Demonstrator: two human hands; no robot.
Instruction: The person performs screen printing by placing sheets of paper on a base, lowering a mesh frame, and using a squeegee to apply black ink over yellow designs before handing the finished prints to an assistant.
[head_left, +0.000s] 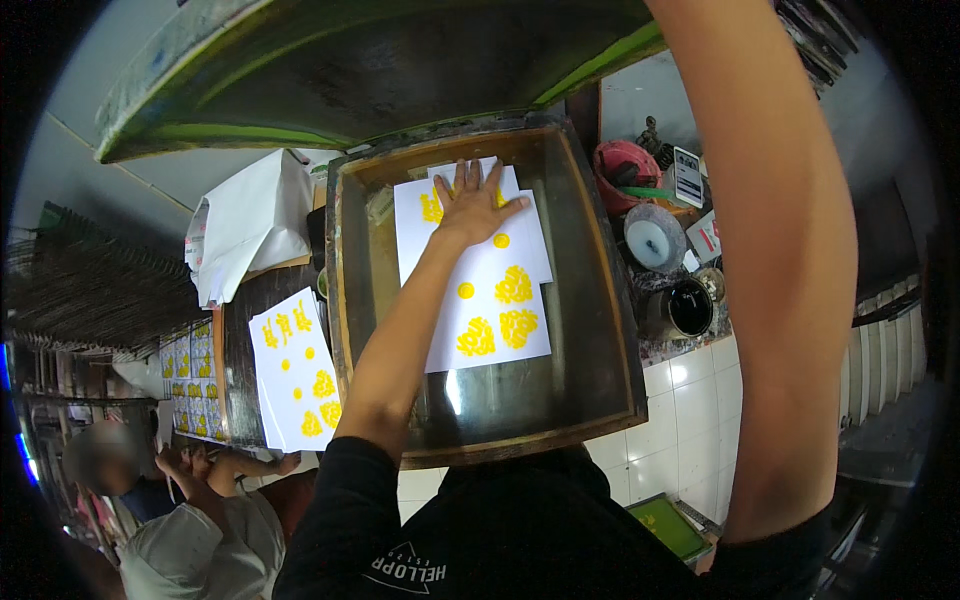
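My left hand (470,208) lies flat with fingers spread on white paper sheets with yellow printed shapes (485,305). The sheets overlap a little, the lower ones showing at the top and right. They rest on a dark, glossy, glass-like panel (510,405) inside a wooden frame. Above its far edge a large screen-printing frame (400,75) with green along its border stands raised at a tilt. My right arm (785,300) stretches up past the top edge of the picture, so my right hand is out of sight and what it touches cannot be seen.
Left of the panel lie printed sheets (275,385) and a crumpled white wrapper (255,220). A pink bucket (612,165), a tub (655,240) and a dark-filled container (690,308) stand at right. Another person (205,545) sits at lower left, below drying racks (90,285).
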